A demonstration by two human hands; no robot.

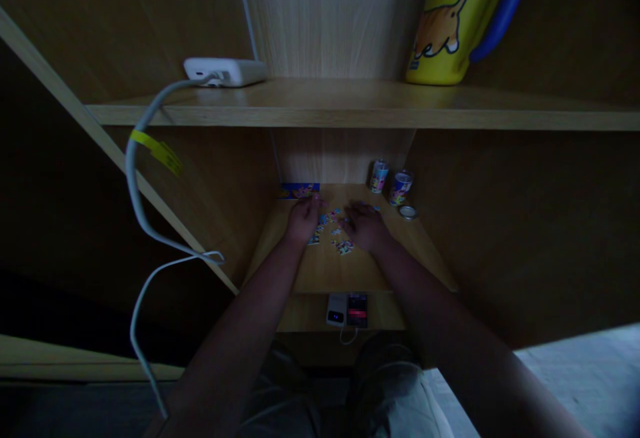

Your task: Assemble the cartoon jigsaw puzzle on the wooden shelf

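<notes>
Colourful jigsaw puzzle pieces [344,247] lie on the lower shelf board between my two hands, some of them joined. My left hand [301,221] is at the left side of the partly joined pieces [327,217], its fingers curled together near the thumb. Whatever may be between those fingertips is too small and dark to make out. On the right, my right hand [369,226] hovers over or rests on the board, palm down with fingers stretched apart, close to a few loose pieces. A picture sheet in blue and pink [300,191] lies behind my left hand.
Two printed cans, one slim [379,177] and one wider [401,188], stand at the back right beside a round metal lid [408,212]. A power bank [337,310] and phone [357,310] lie in front. Above, a shelf [330,117] carries a yellow mug [445,31] and a cabled white device [240,73].
</notes>
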